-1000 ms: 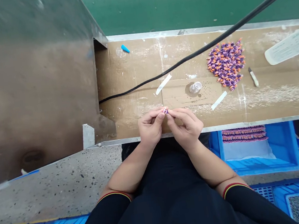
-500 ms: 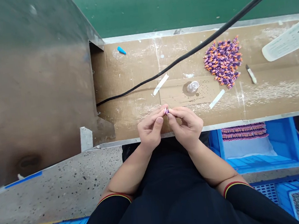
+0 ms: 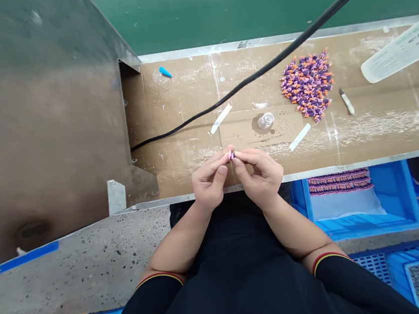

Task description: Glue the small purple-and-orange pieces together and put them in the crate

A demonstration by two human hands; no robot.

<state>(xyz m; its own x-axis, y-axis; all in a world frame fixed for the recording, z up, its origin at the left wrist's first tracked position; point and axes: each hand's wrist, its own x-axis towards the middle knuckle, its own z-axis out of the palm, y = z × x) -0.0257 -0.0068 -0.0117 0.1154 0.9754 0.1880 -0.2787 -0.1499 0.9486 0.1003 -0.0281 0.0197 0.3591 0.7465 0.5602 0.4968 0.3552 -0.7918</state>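
Note:
Between the fingertips of my left hand and my right hand is a small purple and pink piece. Both hands are closed in a pinch on it, just above the front edge of the bench. My fingers cover much of the piece, so its full shape does not show. Beyond the hands, a small clear cup stands on a cardboard patch spotted with wet marks. Farther right lies a heap of small purple, pink and orange pieces.
A black cable crosses above the cardboard-covered bench. At the left stands a large metal housing. A small dark-tipped tool, a white bottle and a blue cap lie around. Below right is a blue bin holding rows of pieces.
The whole view has shifted slightly, with the bench things now a little farther left. Both hands keep their pinch on the small piece, with hardly any movement.

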